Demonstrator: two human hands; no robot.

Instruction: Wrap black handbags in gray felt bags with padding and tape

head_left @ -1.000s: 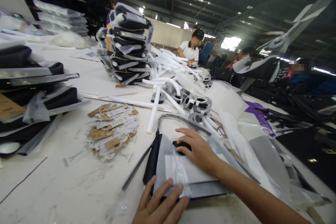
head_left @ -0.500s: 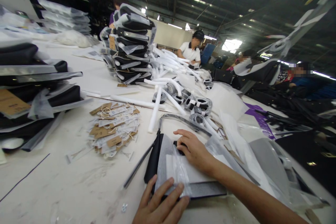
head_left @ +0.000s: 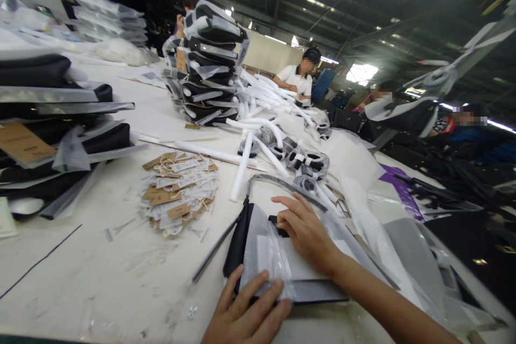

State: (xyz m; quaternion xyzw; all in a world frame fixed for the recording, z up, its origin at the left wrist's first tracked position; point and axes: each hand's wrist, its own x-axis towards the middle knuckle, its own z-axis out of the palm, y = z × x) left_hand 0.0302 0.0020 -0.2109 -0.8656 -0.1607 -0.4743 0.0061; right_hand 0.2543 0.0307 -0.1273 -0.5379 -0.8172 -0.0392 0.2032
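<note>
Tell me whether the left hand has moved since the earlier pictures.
No: judged against the hang-tag pile, the left hand has stayed in about the same place, with no clear shift.

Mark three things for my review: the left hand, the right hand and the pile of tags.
Left hand [head_left: 250, 313]: head view, back of the hand.
Right hand [head_left: 307, 233]: head view, back of the hand.
Pile of tags [head_left: 179, 196]: head view, middle of the pile.
</note>
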